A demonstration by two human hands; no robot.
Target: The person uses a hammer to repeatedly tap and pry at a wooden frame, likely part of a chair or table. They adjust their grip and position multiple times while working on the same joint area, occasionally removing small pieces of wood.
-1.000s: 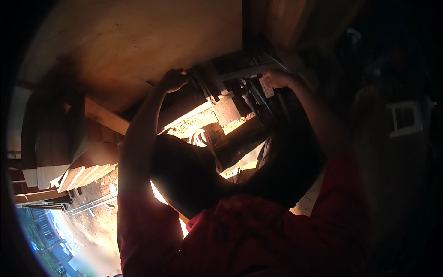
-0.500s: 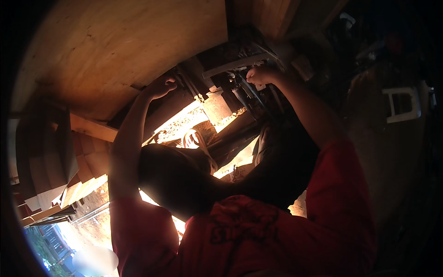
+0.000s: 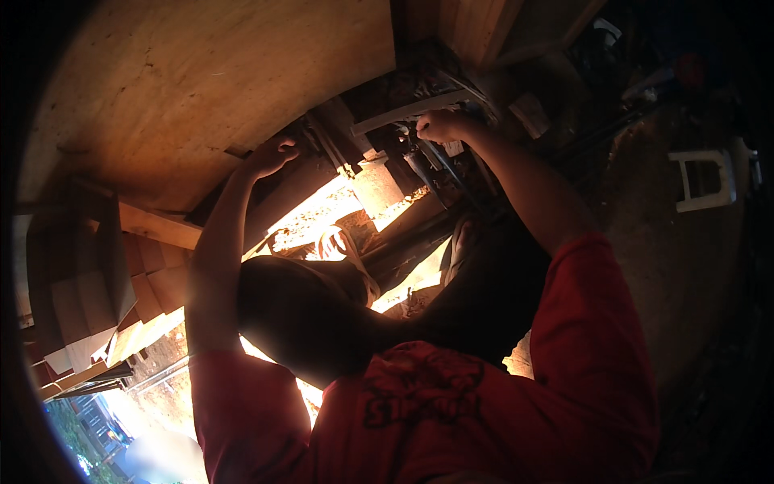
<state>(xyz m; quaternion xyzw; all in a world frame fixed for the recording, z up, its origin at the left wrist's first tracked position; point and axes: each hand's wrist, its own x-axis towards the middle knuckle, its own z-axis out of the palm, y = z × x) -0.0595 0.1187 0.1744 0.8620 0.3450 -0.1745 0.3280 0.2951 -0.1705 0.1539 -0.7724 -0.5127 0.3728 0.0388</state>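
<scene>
A large wooden board (image 3: 218, 89) fills the upper left. By its lower edge is my left hand (image 3: 272, 156), fingers curled in; whatever they may hold is hidden. Over a dark jumble of tools, my right hand (image 3: 442, 127) is closed, knuckles up, and its grip is too dark to make out. Just beyond it lies a long narrow wooden strip (image 3: 403, 113). Under the right hand are thin, dark, rod-like tools (image 3: 447, 168), close to the fingers. Between my hands, a pale wood block (image 3: 376, 187) stands in bright light.
I sit with bent legs, a sandalled foot (image 3: 332, 244) among sunlit shavings (image 3: 310, 219). Stacked wooden pieces (image 3: 81, 298) stand at the left. A white plastic stool (image 3: 705, 181) is on the floor at the right. Wooden panels (image 3: 484, 32) rise at the back.
My right hand has shifted a little to the left over the tools. My left hand stays by the board's edge, its fingers still curled. The whole view has slid slightly.
</scene>
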